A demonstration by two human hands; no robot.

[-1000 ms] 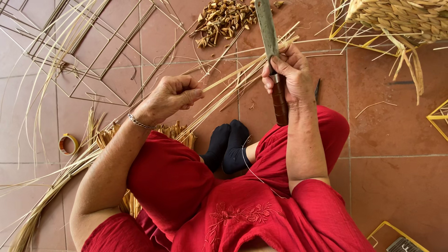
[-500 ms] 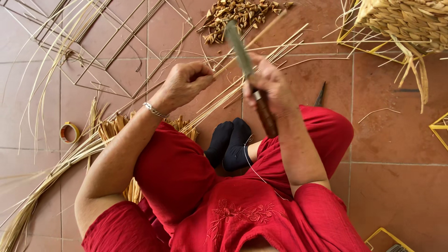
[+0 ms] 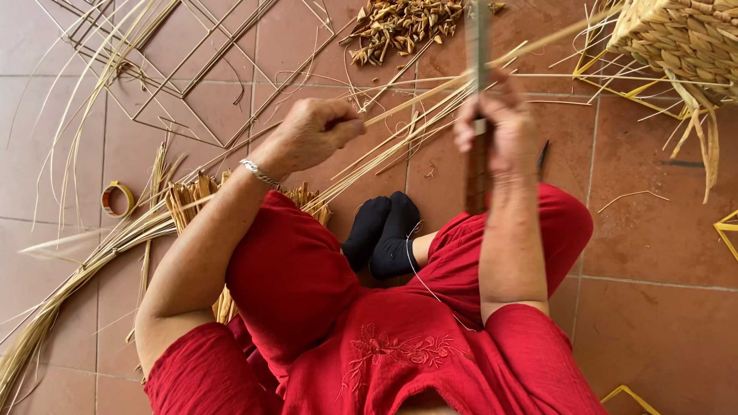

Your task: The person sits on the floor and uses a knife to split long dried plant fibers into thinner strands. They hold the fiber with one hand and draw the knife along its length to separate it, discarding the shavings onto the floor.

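Your left hand [image 3: 311, 138] pinches one long reed [image 3: 430, 94] at centre frame, stretched toward the upper right. Your right hand [image 3: 496, 127] is closed around a knife [image 3: 478, 92], blade upright against the reed. This looks like the splitting or trimming step. Next, keep the reed taut and the blade square to it.

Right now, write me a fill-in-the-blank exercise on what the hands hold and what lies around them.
1. The right hand grips a long ____ with a wooden handle, blade pointing away from the person.
2. The left hand pinches a thin pale ____.
3. A roll of tape lies on the tiled ____.
4. The left wrist wears a ____.

Missing words: knife; reed; floor; bracelet
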